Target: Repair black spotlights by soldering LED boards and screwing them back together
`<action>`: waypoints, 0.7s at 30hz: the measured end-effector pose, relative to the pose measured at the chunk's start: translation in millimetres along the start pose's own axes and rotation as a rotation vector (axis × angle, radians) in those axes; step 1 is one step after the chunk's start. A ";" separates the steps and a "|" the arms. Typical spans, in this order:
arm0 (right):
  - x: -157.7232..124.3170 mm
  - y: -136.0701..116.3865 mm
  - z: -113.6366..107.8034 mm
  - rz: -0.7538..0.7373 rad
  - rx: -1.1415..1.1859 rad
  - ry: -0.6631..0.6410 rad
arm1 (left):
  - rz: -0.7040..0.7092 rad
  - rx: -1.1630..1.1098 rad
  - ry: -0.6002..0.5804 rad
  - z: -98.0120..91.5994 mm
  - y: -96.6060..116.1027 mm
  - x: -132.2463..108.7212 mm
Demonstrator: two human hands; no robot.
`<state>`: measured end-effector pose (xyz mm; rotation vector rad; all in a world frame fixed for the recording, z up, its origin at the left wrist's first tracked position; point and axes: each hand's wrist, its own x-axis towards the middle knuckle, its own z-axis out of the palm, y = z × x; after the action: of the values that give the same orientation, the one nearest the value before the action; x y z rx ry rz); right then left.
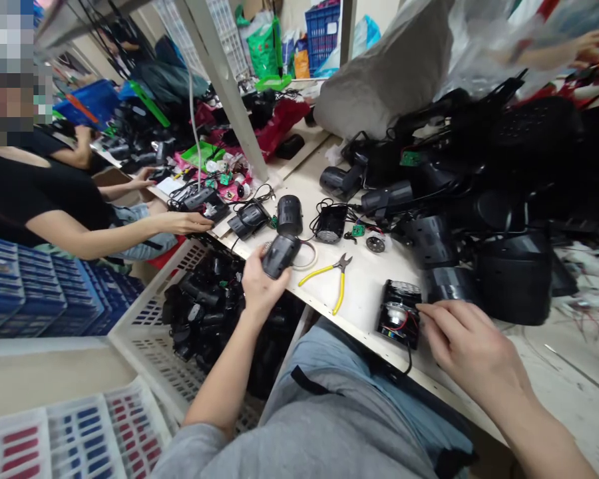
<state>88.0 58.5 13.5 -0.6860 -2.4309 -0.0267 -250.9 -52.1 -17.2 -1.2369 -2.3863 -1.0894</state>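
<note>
Black parts (514,266) pile up and blur together, too dark to tell apart. A tape ring (315,258) hides partly behind a black can (281,256). Yellow pliers (340,266) lie near it on the white table (362,286). The left hand (257,283) wraps its fingers around the can, over the table's edge. The right hand (472,339) bends in with fingertips together at the side of an open black box (398,313); I can't tell if they pinch it.
</note>
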 end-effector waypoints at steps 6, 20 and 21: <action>4.3 -10.9 -3.4 0.021 0.104 -0.002 | 0.047 0.008 0.086 -30.3 6.5 27.3; 8.7 -52.4 14.6 0.424 0.487 0.014 | 0.567 -0.365 -0.040 4.2 126.5 -59.8; 8.4 -51.1 13.0 0.450 0.497 0.018 | 0.583 -0.388 -0.032 5.6 129.6 -58.3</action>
<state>50.5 20.4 14.7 -0.9617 -2.0854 0.7184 -113.3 -36.1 14.8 -1.9204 -1.6804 -1.3521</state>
